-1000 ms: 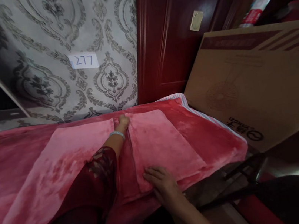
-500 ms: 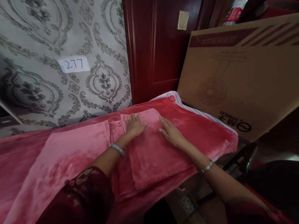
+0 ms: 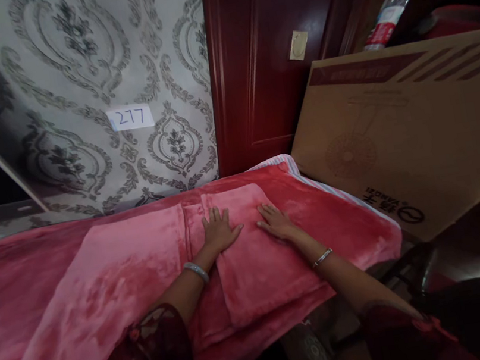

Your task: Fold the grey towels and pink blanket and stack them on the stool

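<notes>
A folded pink fleece towel [image 3: 261, 261] lies on a red blanket [image 3: 341, 222] that covers the bed. My left hand [image 3: 219, 231] rests flat on the towel's far left part, fingers spread. My right hand [image 3: 275, 221] lies flat on its far right part, fingers stretched out. Both wrists carry a bracelet. A second pink fleece cloth [image 3: 116, 289] is spread out to the left of my left arm.
A large cardboard box [image 3: 413, 130] leans at the right of the bed. Behind it stands a plastic bottle [image 3: 389, 4]. A dark red door [image 3: 265, 50] and patterned wallpaper with a label reading 277 [image 3: 130, 117] are at the back.
My right hand has moved from the towel's near edge up to its far part. My left hand has slid from the gap between the cloths onto the towel. Both now lie flat, drawn slightly nearer.
</notes>
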Tool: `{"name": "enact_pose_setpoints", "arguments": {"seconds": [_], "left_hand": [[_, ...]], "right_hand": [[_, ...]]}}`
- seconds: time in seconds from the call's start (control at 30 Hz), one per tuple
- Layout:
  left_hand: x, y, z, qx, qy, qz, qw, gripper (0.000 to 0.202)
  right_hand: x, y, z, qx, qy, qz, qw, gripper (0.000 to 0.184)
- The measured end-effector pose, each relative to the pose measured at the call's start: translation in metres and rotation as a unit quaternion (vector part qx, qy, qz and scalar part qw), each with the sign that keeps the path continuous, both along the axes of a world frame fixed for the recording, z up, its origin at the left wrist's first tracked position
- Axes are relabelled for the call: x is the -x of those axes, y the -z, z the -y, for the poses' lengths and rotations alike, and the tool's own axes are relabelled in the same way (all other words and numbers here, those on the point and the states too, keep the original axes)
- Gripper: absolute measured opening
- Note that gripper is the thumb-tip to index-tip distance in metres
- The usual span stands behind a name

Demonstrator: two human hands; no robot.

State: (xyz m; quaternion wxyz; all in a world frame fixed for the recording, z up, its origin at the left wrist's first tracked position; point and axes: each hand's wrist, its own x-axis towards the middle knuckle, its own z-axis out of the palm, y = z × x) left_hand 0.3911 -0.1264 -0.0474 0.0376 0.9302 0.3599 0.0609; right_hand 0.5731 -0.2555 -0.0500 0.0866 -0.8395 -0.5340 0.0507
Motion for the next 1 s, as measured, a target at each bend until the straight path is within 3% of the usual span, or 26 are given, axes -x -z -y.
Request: {"name": "enact_pose_setpoints", "arguments": {"seconds": [0.13,0.2,0.33,0.43,0.53,0.67,0.8,0.87,1.0], "left_hand": [[0.002,0.000,0.001,0.003,0.001,0.009,1.000,0.087],[0.002,-0.001,0.002,0.005,-0.002,0.009,1.000,0.088],[0.001,0.002,0.002,0.005,-0.007,0.009,1.000,0.089],[0.001,0.006,0.001,0.003,-0.007,0.012,1.000,0.090],[0.001,0.004,0.001,0.016,-0.011,0.011,1.000,0.089],[-0.009,-0.013,-0.005,0.035,-0.031,0.008,0.999,0.080],[-0.027,-0.030,-0.030,-0.008,0.006,0.022,1.000,0.074],[-0.032,-0.028,-0.045,-0.006,0.011,0.006,1.000,0.073],[-0.028,-0.007,-0.067,0.008,-0.022,-0.009,1.000,0.076]], "right_hand": [[-0.010,-0.029,-0.031,-0.047,0.021,0.007,0.999,0.056],[-0.014,-0.033,-0.050,-0.056,0.033,0.021,0.998,0.058],[-0.017,-0.014,-0.076,-0.034,0.040,0.036,0.998,0.061],[-0.019,0.007,-0.081,-0.021,0.037,0.032,0.999,0.061],[-0.022,0.018,-0.080,-0.025,0.039,0.030,0.998,0.062],[-0.024,0.017,-0.080,-0.028,0.043,0.032,0.998,0.062],[-0.022,0.013,-0.080,-0.028,0.044,0.021,0.998,0.063],[-0.022,0.012,-0.079,-0.026,0.046,0.010,0.999,0.064],[-0.024,0.013,-0.080,-0.028,0.048,-0.001,0.998,0.064]]}}
